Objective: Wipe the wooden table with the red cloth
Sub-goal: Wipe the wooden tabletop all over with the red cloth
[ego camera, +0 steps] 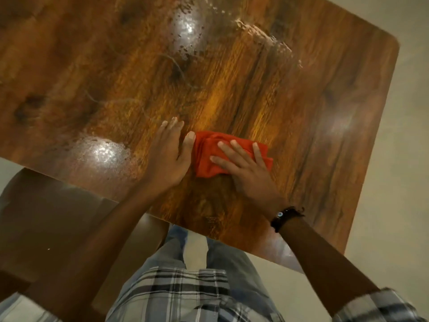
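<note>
Right hand is flat on the red cloth, fingers straight and spread, pressing it onto the tabletop without gripping. The cloth sits bunched in folds close to the near edge, about midway along it. Left hand lies released just beside it, palm down on the wood, with the thumb tip touching the cloth's left side. Wet streaks and droplets shine toward the far edge, and another wet patch glistens by the near edge. There is a dark bracelet on the right wrist.
</note>
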The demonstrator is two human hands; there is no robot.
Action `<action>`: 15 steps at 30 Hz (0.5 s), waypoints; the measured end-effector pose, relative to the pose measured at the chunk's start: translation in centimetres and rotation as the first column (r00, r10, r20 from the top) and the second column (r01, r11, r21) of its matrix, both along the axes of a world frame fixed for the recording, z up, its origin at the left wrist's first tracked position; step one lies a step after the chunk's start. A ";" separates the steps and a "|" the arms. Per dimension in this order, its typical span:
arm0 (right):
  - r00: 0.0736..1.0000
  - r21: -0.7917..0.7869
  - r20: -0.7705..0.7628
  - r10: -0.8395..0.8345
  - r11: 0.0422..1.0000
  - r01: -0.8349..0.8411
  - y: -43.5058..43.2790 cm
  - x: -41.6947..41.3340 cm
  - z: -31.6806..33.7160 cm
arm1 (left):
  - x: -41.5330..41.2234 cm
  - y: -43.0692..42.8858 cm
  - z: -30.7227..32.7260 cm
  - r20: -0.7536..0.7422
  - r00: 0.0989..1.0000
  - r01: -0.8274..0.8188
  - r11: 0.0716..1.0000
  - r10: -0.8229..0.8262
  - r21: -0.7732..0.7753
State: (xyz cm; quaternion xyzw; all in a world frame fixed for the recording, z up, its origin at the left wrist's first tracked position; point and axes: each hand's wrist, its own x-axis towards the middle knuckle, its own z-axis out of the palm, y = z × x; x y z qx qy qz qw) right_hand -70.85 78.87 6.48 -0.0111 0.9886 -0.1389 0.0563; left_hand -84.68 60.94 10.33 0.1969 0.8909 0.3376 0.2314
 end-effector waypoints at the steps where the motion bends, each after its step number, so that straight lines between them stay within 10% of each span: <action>1: 0.998 -0.002 0.013 -0.054 0.999 0.054 2.0 0.1 0.2 | -0.5 0.0 -0.2 0.020 0.999 0.044 0.998 -0.044 -0.036; 9: 0.801 -0.198 0.076 -0.593 0.779 0.595 12.8 -8.8 0.6 | -1.3 0.7 -1.4 0.005 0.937 0.322 0.857 -0.349 -0.402; 15: 0.924 -0.221 0.009 -0.383 0.900 0.375 6.6 -4.6 0.1 | -0.8 1.2 -1.3 -0.014 0.919 0.337 0.801 -0.395 -0.494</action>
